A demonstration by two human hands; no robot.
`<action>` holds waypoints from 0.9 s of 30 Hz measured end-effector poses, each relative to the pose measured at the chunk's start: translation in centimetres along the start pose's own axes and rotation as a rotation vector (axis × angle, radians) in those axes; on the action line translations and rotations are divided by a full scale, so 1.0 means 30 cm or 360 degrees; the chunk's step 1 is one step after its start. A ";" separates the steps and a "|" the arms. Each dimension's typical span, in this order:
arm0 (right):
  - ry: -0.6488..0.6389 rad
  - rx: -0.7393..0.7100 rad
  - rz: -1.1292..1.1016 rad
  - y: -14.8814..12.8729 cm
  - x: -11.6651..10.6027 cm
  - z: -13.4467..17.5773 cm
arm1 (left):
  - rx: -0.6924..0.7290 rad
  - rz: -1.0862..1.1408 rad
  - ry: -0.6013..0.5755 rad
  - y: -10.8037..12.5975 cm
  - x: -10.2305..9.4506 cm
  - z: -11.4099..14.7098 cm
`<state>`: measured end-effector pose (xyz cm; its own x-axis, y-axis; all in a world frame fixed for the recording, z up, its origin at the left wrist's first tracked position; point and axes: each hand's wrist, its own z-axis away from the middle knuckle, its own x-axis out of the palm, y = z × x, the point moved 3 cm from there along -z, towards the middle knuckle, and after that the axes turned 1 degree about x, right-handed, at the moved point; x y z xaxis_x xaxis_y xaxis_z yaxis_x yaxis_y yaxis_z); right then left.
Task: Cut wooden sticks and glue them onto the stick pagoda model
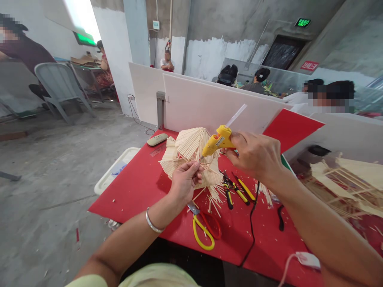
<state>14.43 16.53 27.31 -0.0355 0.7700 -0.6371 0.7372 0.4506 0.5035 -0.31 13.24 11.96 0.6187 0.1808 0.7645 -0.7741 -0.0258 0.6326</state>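
Observation:
My right hand [254, 153] is wrapped round a yellow hot glue gun [216, 140], a clear glue stick [236, 115] jutting from its back. The gun's nozzle points down at the fingertips of my left hand [187, 177]. Those fingers are pinched together in front of a model roof [191, 143] built of thin pale wooden sticks; what they hold is too small to make out. Loose sticks [214, 197] lie fanned out below the model. Scissors [203, 231] with one yellow and one red handle rest nearer to me, under my left wrist.
Pliers [236, 191] and a yellow-handled tool [245, 188] lie right of the model. A black cord [251, 231] crosses the red table [134, 199]. A beige oval object [157, 139] sits at the back left. White partitions [203, 95] stand behind; several people work beyond. Another stick model [344, 183] is at right.

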 end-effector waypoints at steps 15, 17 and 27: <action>0.0053 0.0093 0.0047 0.013 0.008 0.001 | -0.0031 -0.0060 0.0010 0.009 0.003 -0.003; 0.0070 0.0098 0.0077 0.014 0.007 -0.001 | -0.0036 -0.0071 0.0010 0.012 0.002 -0.003; 0.0058 0.0075 0.0099 -0.005 -0.003 -0.014 | -0.0032 -0.0140 0.0048 0.012 0.001 -0.004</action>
<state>14.03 16.60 27.54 -0.0127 0.8120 -0.5836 0.7697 0.3805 0.5126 -0.60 13.36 12.21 0.6802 0.2111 0.7020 -0.7198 0.0112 0.6941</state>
